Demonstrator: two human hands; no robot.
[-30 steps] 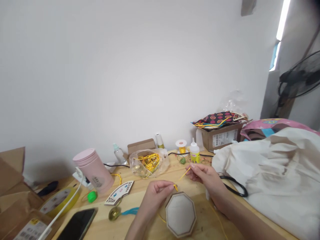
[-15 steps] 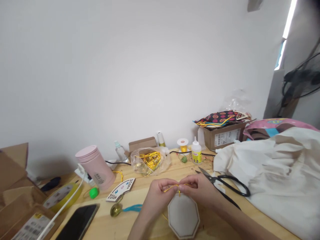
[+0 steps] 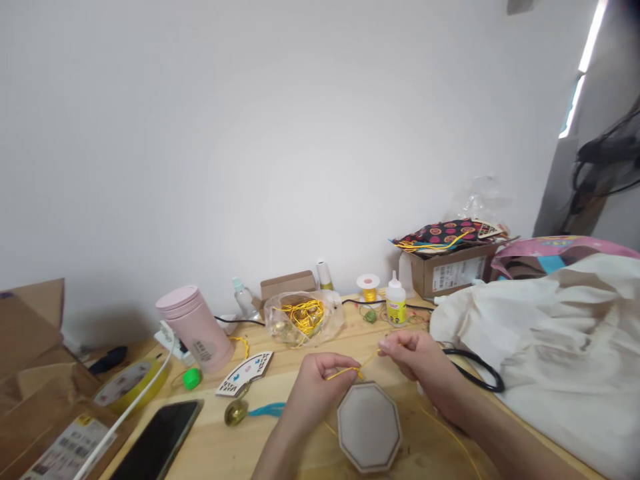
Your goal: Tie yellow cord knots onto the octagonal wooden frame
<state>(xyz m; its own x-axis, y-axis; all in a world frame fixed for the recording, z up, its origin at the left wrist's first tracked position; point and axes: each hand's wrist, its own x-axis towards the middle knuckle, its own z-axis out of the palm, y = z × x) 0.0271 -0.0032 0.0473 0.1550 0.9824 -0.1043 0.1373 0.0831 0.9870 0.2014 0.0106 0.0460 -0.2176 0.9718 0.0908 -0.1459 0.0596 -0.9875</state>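
Note:
An octagonal grey-white piece with a brown edge [image 3: 369, 428] lies at the front, a yellow cord [image 3: 371, 360] at its top edge. My left hand [image 3: 325, 385] pinches the cord between thumb and fingers just above the piece's upper left. Up and to the right of the piece, my right hand [image 3: 413, 357] is closed on another stretch of the same cord, which runs between the two hands. A loose yellow strand hangs below my right hand and reaches the bottom of the view.
Left stand a pink cup [image 3: 196, 328], a phone [image 3: 157, 440], tape [image 3: 131, 385] and a fan-shaped piece [image 3: 245, 374]. Behind are a bag of yellow cord [image 3: 304, 320], a glue bottle [image 3: 395, 300] and a spool [image 3: 369, 285]. Black-handled scissors [image 3: 480, 367] and white cloth [image 3: 555, 340] lie right.
My right hand has moved up and right, away from my left hand, drawing the cord out between them. It now covers most of the scissors. My left hand keeps its pinch.

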